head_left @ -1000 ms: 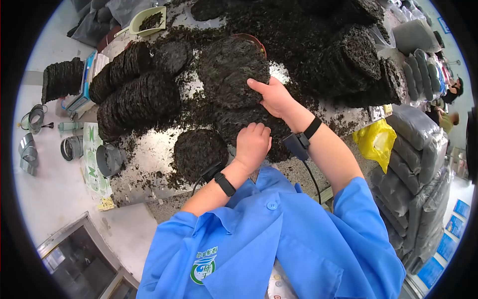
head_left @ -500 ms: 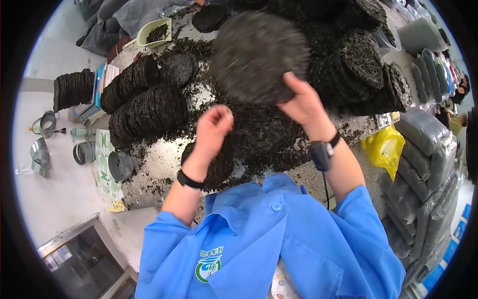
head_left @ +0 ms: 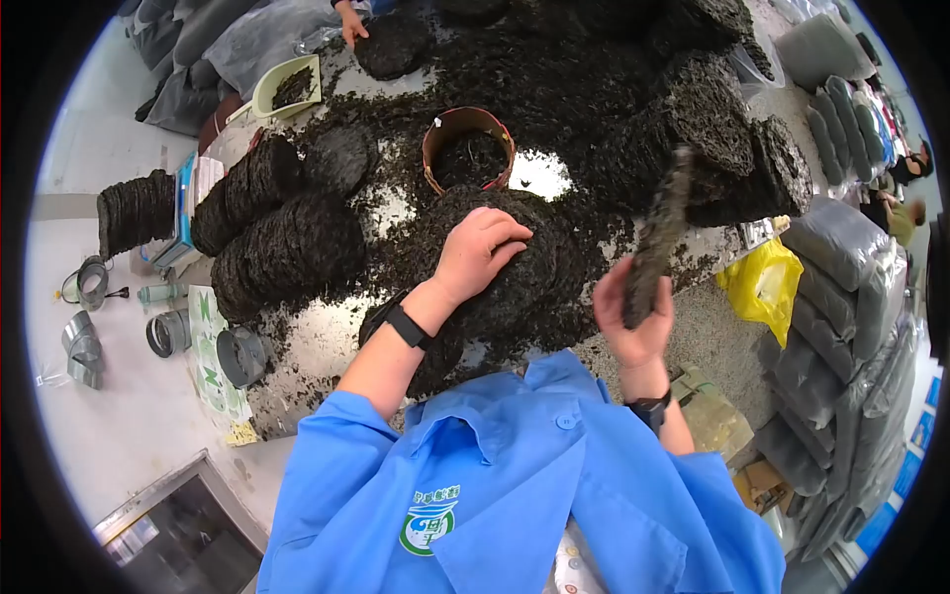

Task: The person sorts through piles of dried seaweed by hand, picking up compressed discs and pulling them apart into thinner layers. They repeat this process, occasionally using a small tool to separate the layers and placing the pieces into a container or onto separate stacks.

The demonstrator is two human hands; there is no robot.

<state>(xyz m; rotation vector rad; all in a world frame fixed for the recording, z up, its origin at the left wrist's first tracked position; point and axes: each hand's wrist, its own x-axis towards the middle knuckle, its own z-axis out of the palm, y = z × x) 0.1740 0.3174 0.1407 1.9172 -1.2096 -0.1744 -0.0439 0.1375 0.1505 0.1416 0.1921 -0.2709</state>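
On the right, my right hand grips the lower end of a round dried seaweed cake, held edge-on between thumb and fingers. My left hand has its fingers curled together on top of another dark seaweed round lying in front of me. Whatever those fingers may pinch is hidden. Just beyond them stands a reddish-brown ring-shaped container with loose dark seaweed inside.
Rows of seaweed cakes stand on edge at left, with more stacks at right. A green dustpan holds flakes. Another person's hand touches a round at the back. A yellow bag hangs by the right edge.
My right hand has swung right and down, turning the seaweed cake edge-on and revealing the container. My left hand has moved right onto the seaweed. Another person's hand has appeared at the back.
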